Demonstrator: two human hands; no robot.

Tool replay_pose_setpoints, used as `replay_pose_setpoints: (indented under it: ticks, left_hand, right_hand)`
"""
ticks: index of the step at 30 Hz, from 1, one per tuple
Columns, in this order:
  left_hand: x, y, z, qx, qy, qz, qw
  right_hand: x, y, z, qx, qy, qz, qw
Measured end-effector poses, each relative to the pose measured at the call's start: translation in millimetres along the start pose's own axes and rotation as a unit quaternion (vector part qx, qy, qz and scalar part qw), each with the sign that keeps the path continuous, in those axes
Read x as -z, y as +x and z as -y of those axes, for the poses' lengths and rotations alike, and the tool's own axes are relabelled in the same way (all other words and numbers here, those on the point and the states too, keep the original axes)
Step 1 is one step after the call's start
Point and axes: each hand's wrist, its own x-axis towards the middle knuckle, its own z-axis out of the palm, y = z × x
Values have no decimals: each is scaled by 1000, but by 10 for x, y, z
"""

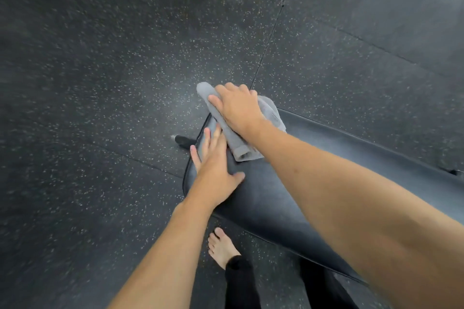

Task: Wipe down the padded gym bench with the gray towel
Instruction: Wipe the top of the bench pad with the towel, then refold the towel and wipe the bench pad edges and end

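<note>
A: From the head camera, where is the towel?

B: The gray towel point(237, 125) lies rolled and bunched at the far end of the black padded bench point(288, 190). Its top end sticks out past the pad's edge toward 11 o'clock, over the floor. Its rolled lower end sits on the pad.

A: And the right hand?

B: The right hand point(238, 108) lies palm down on top of the towel, fingers curled over its far side. That grip is pressed onto the cloth, not pinching it.

A: The left one?

B: The left hand point(213, 158) rests flat on the pad just beside the towel, at about 7 o'clock from it. Its fingers are spread and point to 12 o'clock, the thumb out toward 3 o'clock. It holds nothing.

A: What else shows?

B: A dark speckled rubber floor point(113, 57) all around, with tile seams. A bare foot point(222, 247) stands on it at 6 o'clock from the left hand, with a black trouser leg point(239, 281) above it. A black bench foot point(184, 140) pokes out at 9 o'clock from the pad's end.
</note>
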Motion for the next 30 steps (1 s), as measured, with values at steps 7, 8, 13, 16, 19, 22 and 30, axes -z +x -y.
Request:
replay_pose_setpoints:
  ticks: [7,8,13,16,19,22,30]
  left_hand:
    - [373,-542,469,67,-169,-316,931]
    - [391,-559,489,78,-183,-327,924]
    - [343,-459,398,134,-200,-276,930]
    - [223,-412,309,153,-230,-194,941]
    - [60,-397,287,155,-214,-187,946]
    - [-183,-474,294,168,-148,-218,950]
    - [-1203,-747,82,234,-356,-356,832]
  right_hand:
    - [-221,-489,625,161,-179,31,970]
    - [-306,-707,699,194,-161,29,967]
    - [-817,-1565,830,348,-108,60,929]
    - [-848,-1781,500,370,-23,18,929]
    - [-730,-1846,45,358,65,-14,931]
    - [-620,-1787,-466,249,117,-62,959]
    - [-481,-2100,-1079,53,276,-80,956]
